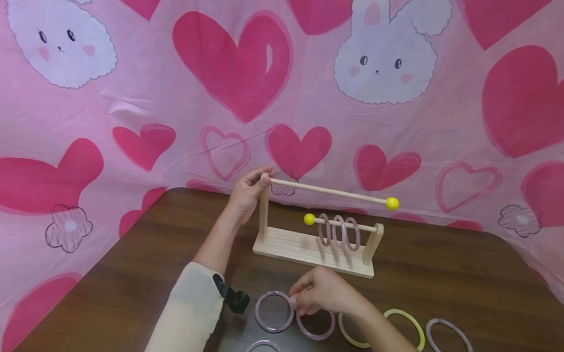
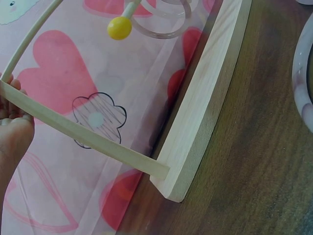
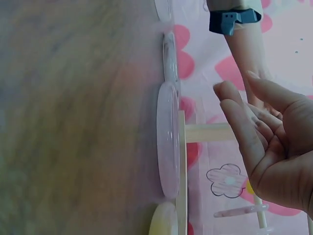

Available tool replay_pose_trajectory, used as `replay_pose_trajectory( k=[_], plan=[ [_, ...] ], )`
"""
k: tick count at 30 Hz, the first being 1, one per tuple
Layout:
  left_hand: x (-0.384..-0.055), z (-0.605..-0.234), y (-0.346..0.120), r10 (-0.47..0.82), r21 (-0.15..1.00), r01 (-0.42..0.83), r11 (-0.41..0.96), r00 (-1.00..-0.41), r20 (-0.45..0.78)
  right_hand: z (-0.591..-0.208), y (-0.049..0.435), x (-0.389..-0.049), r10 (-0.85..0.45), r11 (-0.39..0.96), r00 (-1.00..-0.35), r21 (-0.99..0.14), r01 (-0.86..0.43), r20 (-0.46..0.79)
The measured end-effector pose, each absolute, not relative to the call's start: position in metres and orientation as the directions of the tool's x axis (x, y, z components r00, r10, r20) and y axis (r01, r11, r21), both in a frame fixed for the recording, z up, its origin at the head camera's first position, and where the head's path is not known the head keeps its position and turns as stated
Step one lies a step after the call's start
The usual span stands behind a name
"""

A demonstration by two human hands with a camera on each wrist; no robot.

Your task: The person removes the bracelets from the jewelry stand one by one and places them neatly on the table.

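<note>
The left hand (image 1: 250,191) is gripping the top of the post (image 1: 263,213) of a wooden stand (image 1: 290,244), which is standing on the counter (image 1: 112,305). The stand's lower rod (image 1: 368,228) is carrying three hanging rings (image 1: 344,234). The right hand (image 1: 324,291) is hovering, thumb and fingers apart, over loose purple rings (image 1: 257,311) and yellow rings (image 1: 416,325) lying on the counter.

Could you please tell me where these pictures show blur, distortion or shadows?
Right wrist view: the tabletop is badly blurred, while the nearest purple ring is clearer; left wrist view: the top rod looks bowed, probably lens distortion; head view: mostly sharp, with soft shadows on the wooden base beneath the hanging rings.
</note>
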State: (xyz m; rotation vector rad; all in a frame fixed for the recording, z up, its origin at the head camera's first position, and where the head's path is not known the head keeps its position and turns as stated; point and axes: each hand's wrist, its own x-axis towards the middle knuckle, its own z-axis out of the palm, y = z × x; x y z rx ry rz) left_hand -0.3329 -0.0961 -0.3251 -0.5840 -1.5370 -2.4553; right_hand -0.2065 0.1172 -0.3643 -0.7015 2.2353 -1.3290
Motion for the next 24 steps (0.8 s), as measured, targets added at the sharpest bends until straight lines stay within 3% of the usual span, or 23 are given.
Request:
replay_pose_trajectory(
  k=[8, 13, 18, 24],
  plan=[
    [-0.333, -0.325, -0.096, 0.043, 0.829, 0.359, -0.428, -0.908, 0.416, -0.364, 0.121, -0.215, -0.536, 0.277, -0.843, -0.950, -0.142, -0.030],
    [-0.333, -0.325, -0.096, 0.052, 0.827, 0.357, -0.434, -0.907, 0.419, -0.360, 0.122, -0.219, -0.440, 0.249, -0.896, -0.951, -0.183, 0.057],
    [-0.333, -0.325, -0.096, 0.053, 0.823, 0.353, -0.446, -0.907, 0.418, -0.359, 0.123, -0.223, -0.247, 0.376, -0.945, -0.877, -0.299, 0.216],
    [-0.333, -0.325, -0.095, 0.041, 0.817, 0.361, -0.451, -0.905, 0.422, -0.356, 0.126, -0.226, -0.082, 0.511, -0.914, -0.770, -0.381, 0.398]
  ],
)
